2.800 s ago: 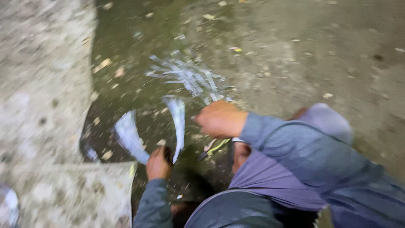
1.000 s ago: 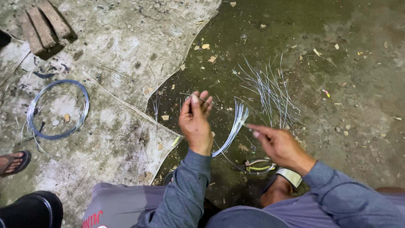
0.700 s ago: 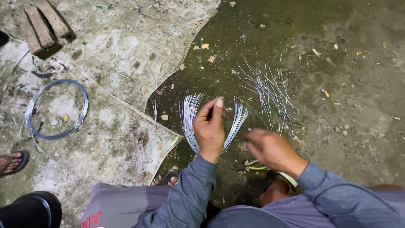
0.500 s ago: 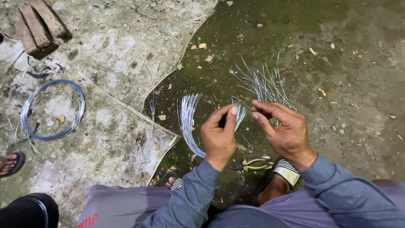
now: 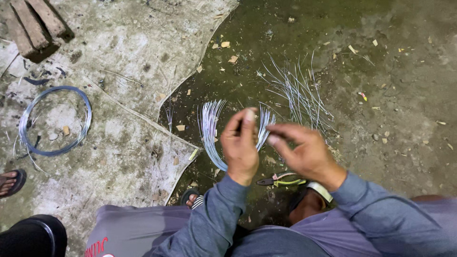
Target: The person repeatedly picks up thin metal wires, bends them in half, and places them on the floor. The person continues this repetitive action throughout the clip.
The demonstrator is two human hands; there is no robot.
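My left hand (image 5: pixel 242 148) is closed around the bend of a bundle of thin silvery wire pieces (image 5: pixel 209 128) folded into a U, whose ends fan upward on both sides of the fist. My right hand (image 5: pixel 304 153) hovers just to the right, fingers curled and blurred, its fingertips next to the bundle's right fan. I cannot tell whether it pinches a wire. On the dark wet ground beyond lies a loose scatter of cut wire pieces (image 5: pixel 297 90). Pliers with yellow-green handles (image 5: pixel 281 181) rest on the ground below my right hand.
A coil of wire (image 5: pixel 53 120) lies on the pale concrete slab (image 5: pixel 119 71) at left, with wooden blocks (image 5: pixel 35 26) at top left. Another person's sandalled foot (image 5: pixel 10 180) and dark knee (image 5: pixel 33 235) are at the left edge. My sandalled feet (image 5: pixel 193 199) are below.
The view has swung from a blurred close look to a steady one. My left hand closed on the wire bundle and raised it. My right hand moved in toward the bundle's right side.
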